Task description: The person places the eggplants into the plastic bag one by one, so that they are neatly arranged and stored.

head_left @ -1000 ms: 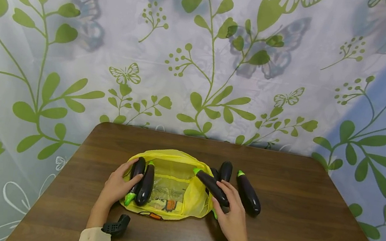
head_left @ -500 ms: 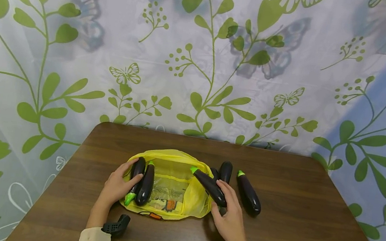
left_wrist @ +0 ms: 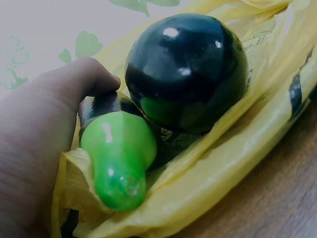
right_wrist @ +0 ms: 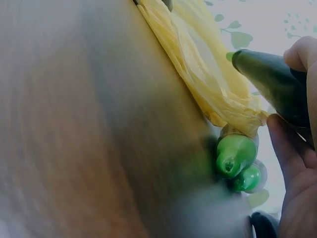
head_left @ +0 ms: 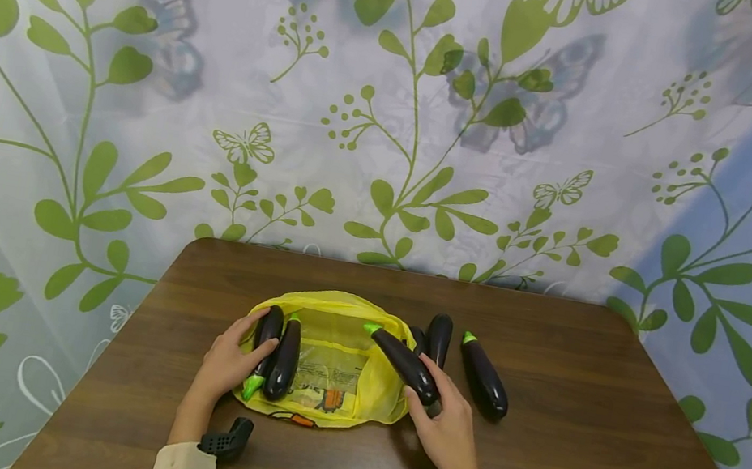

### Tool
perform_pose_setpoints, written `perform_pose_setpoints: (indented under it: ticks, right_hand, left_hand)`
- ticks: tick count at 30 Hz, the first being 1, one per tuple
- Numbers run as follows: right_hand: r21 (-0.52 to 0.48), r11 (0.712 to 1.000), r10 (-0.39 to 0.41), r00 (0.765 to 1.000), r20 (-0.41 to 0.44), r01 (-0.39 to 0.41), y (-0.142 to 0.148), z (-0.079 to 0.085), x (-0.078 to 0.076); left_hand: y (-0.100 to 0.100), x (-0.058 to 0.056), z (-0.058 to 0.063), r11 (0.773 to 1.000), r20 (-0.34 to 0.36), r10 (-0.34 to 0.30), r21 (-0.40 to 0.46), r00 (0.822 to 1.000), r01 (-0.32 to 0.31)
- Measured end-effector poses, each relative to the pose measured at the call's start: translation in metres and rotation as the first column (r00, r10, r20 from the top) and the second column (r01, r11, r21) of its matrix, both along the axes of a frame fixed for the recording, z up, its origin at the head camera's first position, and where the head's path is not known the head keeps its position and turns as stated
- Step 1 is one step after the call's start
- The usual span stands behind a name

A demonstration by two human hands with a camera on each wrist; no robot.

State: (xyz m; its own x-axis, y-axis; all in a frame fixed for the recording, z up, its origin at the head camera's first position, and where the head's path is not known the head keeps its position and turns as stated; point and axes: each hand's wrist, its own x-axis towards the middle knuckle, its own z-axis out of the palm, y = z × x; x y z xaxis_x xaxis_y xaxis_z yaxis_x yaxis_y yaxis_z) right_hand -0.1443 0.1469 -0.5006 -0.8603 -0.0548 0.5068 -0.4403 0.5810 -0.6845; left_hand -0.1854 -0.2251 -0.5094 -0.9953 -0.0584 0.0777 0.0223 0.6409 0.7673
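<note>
Eggplant (head_left: 402,362) farther over bag (head_left: 383,396) of eggplants (head_left: 285,359)

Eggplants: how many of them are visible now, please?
6 eggplants: two in the yellow bag, one in the right hand, two partly hidden beside the bag, one farther right on the table. More could be hidden.

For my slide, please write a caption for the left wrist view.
Left hand holds a green-capped eggplant beside another eggplant, yellow bag around.
</note>
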Motion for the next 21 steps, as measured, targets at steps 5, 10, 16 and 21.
perform_pose_setpoints:
  ticks: [5,10,16,21]
  right_hand:
    - [-0.006,1.000,-0.024,1.000,-0.011,0.024,-0.002,-0.001,0.000]
    - [-0.003,1.000,-0.021,0.999,-0.044,0.021,-0.004,-0.003,-0.001]
    - [-0.011,1.000,-0.014,1.000,-0.023,0.014,-0.009,-0.002,0.000]
    - [-0.019,1.000,-0.016,1.000,-0.002,0.016,-0.013,-0.002,0.002]
  left_hand:
    - [0.000,0.000,0.000,1.000,-0.004,0.003,0.006,1.000,-0.003]
    - [0.001,0.001,0.001,1.000,-0.003,0.004,0.011,1.000,-0.004]
    - [0.001,0.001,0.001,1.000,0.008,0.007,0.013,1.000,-0.007]
    - [0.001,0.001,0.001,1.000,0.010,0.008,0.014,1.000,-0.008]
